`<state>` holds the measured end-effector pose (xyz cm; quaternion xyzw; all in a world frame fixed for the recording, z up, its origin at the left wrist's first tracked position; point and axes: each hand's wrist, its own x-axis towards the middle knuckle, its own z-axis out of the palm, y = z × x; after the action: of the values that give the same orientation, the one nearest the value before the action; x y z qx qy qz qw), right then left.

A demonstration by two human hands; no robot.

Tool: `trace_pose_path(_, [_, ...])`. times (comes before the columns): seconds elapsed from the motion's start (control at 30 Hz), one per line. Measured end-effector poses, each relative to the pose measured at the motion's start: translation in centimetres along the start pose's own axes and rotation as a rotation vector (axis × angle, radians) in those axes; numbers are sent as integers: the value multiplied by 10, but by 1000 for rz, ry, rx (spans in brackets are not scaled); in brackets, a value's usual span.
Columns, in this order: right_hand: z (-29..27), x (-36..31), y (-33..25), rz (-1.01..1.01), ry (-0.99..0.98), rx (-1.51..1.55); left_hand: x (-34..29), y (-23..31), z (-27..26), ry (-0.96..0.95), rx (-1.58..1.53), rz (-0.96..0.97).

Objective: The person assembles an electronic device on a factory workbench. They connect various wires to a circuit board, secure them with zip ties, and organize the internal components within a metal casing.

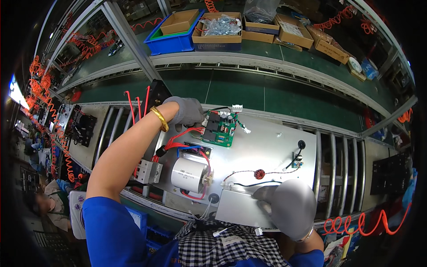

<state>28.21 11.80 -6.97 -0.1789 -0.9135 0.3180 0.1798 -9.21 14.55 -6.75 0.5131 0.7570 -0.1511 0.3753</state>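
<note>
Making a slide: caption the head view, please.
Gloved left hand at a green circuit board, gloved right hand at a metal panel.

The middle is evenly bright, with a pale sheen on the metal plate [273, 153] toward four o'clock, while a white panel [18, 94] glares between nine and ten. Motion blur smears the right hand [292, 205] between four and five. Fisheye distortion bows the shelf [262, 52] near twelve, and blackness swallows the corners.

A roller conveyor [346, 173] carries 1 metal plate [271, 149] — on it, a white cylinder [187, 174] and red coil [259, 174].
</note>
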Motion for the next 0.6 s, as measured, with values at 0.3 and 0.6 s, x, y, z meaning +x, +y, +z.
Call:
trace_pose_path(0.3, [-2,0,-2,29,-29,-1,-3,5,0,-38,-71,14])
trace_pose_path(0.6, [0,2,-6,47,-16,-4,-3,13,-2,-52,51,-19])
